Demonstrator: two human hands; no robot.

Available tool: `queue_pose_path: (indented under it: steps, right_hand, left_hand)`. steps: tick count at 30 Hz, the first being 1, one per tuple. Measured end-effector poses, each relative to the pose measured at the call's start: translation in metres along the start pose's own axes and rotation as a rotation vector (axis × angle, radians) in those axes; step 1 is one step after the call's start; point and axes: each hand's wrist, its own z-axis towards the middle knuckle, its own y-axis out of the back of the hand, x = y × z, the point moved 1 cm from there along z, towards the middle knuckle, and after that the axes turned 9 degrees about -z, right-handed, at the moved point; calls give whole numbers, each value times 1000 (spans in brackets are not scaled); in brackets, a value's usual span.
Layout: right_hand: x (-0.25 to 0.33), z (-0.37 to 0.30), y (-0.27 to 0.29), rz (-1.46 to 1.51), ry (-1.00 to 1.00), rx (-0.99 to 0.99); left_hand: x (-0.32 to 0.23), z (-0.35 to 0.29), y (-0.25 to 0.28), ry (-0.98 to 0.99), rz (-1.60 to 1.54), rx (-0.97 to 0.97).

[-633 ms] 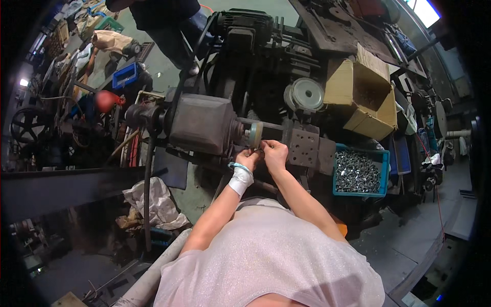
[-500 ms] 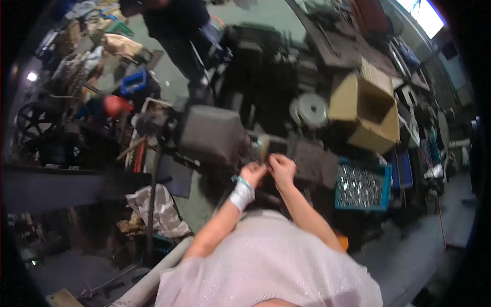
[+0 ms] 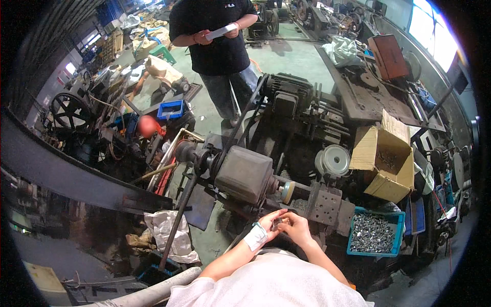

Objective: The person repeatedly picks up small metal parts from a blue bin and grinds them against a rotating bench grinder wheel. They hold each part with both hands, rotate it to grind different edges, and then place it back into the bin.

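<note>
Grey-brown piece [image 3: 276, 223] between left hand [image 3: 267, 222] and right hand [image 3: 298, 228]: partly hidden, shape unclear.

Bright window [image 3: 434, 36] upper R, strong light thru panes; pale grn-grey floor [image 3: 281, 57] in bkgd; dark metal table [image 3: 379, 107] nr window side; ribbed surface [image 3: 43, 43] upper L, wall or ceiling unclear.

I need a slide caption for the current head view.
Left hand and right hand hold a small grey piece near a dark machine and blue crate of metal parts.
</note>
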Motion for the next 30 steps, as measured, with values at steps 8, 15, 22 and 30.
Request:
queue_pose_path:
  steps: [8,15,22,30]
  right_hand:
    - [-8,0,0,-126,74,-47]
    - [-16,-1,9,5,-18,-28]
    - [-4,4,26,339,-244,156]
    - [-20,-3,8,238,-165,-110]
  left_hand:
    - [-2,-6,0,71,102,106]
    - [-2,-21,-23,13,440,-37]
    - [-4,-22,-24,-113,702,-23]
    - [-1,-19,-16,-389,1238,-208]
